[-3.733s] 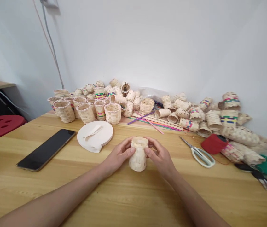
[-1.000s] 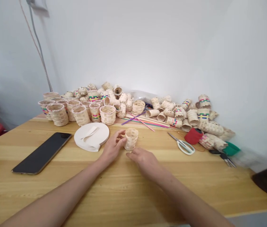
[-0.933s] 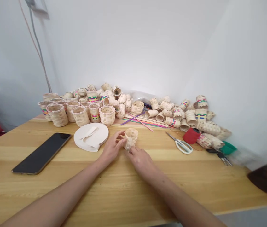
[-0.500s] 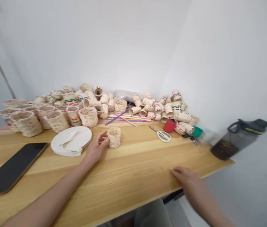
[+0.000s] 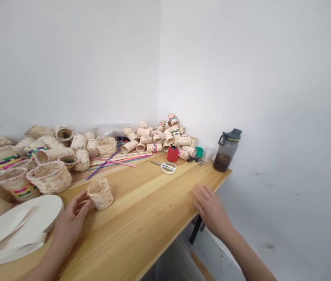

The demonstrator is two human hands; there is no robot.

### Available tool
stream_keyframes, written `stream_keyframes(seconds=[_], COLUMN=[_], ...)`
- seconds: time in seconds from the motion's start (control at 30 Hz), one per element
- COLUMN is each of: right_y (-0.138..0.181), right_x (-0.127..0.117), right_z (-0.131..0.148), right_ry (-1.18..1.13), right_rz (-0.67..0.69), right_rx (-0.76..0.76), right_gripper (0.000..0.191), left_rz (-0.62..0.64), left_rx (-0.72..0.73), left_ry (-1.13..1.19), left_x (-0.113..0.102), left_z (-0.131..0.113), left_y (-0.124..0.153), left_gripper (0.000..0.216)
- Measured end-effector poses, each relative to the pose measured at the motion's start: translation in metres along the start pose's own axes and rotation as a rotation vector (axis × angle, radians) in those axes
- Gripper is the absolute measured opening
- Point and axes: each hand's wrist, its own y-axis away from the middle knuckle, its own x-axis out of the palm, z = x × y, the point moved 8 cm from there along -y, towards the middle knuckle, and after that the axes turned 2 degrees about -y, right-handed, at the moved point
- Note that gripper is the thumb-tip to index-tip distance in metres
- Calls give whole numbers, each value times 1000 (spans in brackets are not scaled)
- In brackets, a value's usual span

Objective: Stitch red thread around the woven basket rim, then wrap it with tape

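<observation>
One hand only remains at the small woven basket (image 5: pixel 100 193); the left hand (image 5: pixel 71 216) touches its side, fingers loose, not clasping; it stands upright on the wooden table (image 5: pixel 153 203) near the white strip roll (image 5: pixel 21 226); the right hand (image 5: pixel 210 208) has let go and swung to the table's edge, fingers spread, empty.

White roll (image 5: pixel 43 210) partly off-frame

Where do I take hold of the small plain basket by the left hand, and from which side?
Probably grip the small basket across its woven wall just under the open rim, coming from above and the right. It stands mouth-up, a little tilted; the left hand touches its left side, leaving the right free.
</observation>
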Motion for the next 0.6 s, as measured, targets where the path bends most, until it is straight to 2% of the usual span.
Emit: stream_keyframes(seconds=[0.07,0.13,0.27,0.37,0.47,0.6], right_y=[-28,-61,-133,-173,-181,-147], right_x=[5,8,32,56,70,65], right_z=[35,52,46,38,36,19], right_ry=[-144,-171,-116,-74,-65,-116], right_rz=[27,35,115,218,307,382], right_rx=[-66,-56,51,103,98,10], right_gripper=[35,31,22,26,26,24], left_rz=[10,-3,-36,-1,23,-11], left_rx=[-5,-27,-68,-60,-63,-50], left_ry=[30,69,150,154,137,109], left_x=[2,3,7,14,17,15], left_z=[-2,-2,1,6,14,25], left_y=[1,1,2,0,-1,-3], left_gripper=[64,72,81,82,82,75])
